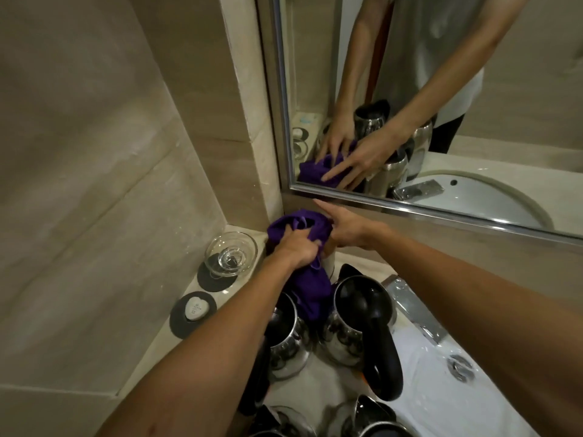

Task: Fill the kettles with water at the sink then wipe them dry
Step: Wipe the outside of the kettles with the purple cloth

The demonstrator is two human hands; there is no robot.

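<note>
Got my left hand [298,249] bunched into the purple cloth [303,228], fingers curled right into the fabric, pressing it over the top of the kettle in the far corner [328,263], up around 12 o'clock where the counter meets the mirror [441,89]. You can only see a pale sliver of that kettle under the cloth, the rest is covered. My right hand [342,228] is flat against the cloth from the 1 o'clock side, fingers straight, index finger stretched out toward the mirror frame.

The cloth's tail hangs down between two more steel kettles: one at about 6 o'clock under my left forearm [285,339], and one just right of it with its lid open and black handle facing me [356,320]. Two more kettle tops [372,417] peek in along the bottom edge.

The sink basin [441,389] sits at 4 o'clock with the chrome faucet [416,310] over it. On the ledge at 9 o'clock there's a glass dish [232,253] on a dark coaster and a little white heart-shaped thing [196,308] on another one.
</note>
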